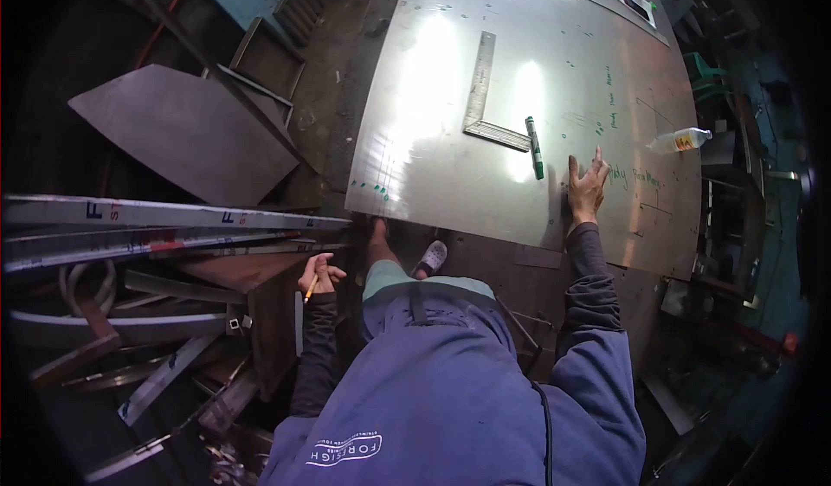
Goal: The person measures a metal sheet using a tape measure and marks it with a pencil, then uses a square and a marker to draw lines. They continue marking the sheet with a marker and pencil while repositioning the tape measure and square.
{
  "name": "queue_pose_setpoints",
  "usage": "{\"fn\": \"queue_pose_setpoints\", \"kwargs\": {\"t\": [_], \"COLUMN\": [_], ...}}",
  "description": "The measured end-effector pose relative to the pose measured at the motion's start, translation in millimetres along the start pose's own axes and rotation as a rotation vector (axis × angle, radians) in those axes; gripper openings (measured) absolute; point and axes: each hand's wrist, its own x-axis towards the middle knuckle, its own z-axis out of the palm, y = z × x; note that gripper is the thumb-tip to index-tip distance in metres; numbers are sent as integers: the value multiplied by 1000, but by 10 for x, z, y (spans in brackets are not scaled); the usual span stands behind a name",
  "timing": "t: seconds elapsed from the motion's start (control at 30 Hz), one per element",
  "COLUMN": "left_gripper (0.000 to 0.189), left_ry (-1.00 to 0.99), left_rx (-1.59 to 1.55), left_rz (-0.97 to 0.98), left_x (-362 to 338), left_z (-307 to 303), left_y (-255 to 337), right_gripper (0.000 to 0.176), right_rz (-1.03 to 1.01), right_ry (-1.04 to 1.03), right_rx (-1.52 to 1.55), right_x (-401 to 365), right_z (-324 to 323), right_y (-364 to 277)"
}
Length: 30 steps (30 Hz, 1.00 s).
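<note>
My left hand (321, 276) hangs beside the sheet's left front corner, closed on a short thin yellow-orange stick (310, 290); its exact kind is too small to make out. On the shiny metal sheet (511, 192) my right hand (588, 190) rests with fingers apart, holding nothing. Just left of it lies a green marker (535, 148), touching or almost touching the short arm of a steel L-shaped square (480, 88). Green handwriting (636, 177) shows right beside my right hand, with small green marks scattered over the sheet.
A clear bottle (681, 141) lies on the sheet's right side. A phone (638, 5) on white paper sits at the far right corner. Long wrapped metal bars (173, 215) and several metal offcuts (169, 378) crowd the left. A dark flat plate (182, 131) leans behind them.
</note>
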Motion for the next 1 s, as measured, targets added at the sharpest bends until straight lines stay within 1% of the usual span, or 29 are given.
{"fn": "queue_pose_setpoints", "kwargs": {"t": [0.03,0.1,0.13,0.17,0.23,0.3,0.37,0.43,0.47,0.5,0.57,0.6,0.63,0.67,0.7,0.73,0.77,0.8,0.83,0.87,0.9,0.93,0.97,1.0], "left_gripper": [41,40,41,42,39,36,34,33,32,32,31,21,20,21,21,20,19,19,19,21,24,25,27,26], "left_ry": [-29,-10,-13,-17,-37,-48,-65,-73,-75,-81,-67,-78,-164,-238,-308,-262,-187,-384,-581,-709,-832,-879,-922,-932], "left_rx": [25,18,49,80,86,105,119,126,126,122,109,66,86,156,225,416,601,463,337,356,385,396,411,399], "left_rz": [-12,16,37,59,45,61,34,38,29,36,118,263,264,384,511,820,1131,1016,893,822,746,799,852,979], "left_x": [-41,-104,-123,-139,-151,-171,-179,-161,-159,-156,-121,-68,-71,-21,45,53,30,-5,-62,-183,-342,-460,-546,-600], "left_z": [-5,15,33,42,38,68,73,61,64,91,222,353,457,633,838,1017,1205,1434,1635,1747,1799,1869,1926,1961], "left_y": [22,-51,-70,-88,-68,-63,-39,-61,-65,-63,-52,-47,187,219,275,620,981,978,961,1237,1556,1745,1881,1973], "right_gripper": [76,70,66,66,62,60,58,56,52,52,52,50,50,49,49,48,49,49,52,54,53,52,50,50], "right_rz": [-10,-378,-406,-411,-386,-297,-265,-236,-162,-158,-291,-267,-307,-344,-348,-353,-364,-323,-341,-314,-301,-251,-218,-211], "right_ry": [-8,62,-42,-40,-269,-421,-389,-461,-502,-493,-331,-301,-238,-170,-151,-127,-87,-82,-37,-40,1,1,3,12], "right_rx": [2,-300,-186,-189,5,76,61,-60,-105,-107,-316,-320,-315,-316,-240,-165,-148,7,70,86,79,43,93,103], "right_x": [17,60,49,18,-25,-50,-69,-134,-188,-260,-360,-393,-433,-477,-538,-600,-681,-743,-815,-896,-1011,-1083,-1088,-1082], "right_z": [61,145,140,171,231,161,163,48,-39,-90,-183,-192,-208,-203,-75,48,68,61,133,205,337,293,314,335], "right_y": [-46,-147,-272,-384,-568,-689,-631,-637,-626,-587,-465,-420,-422,-441,-419,-431,-574,-682,-700,-703,-656,-694,-677,-648]}}
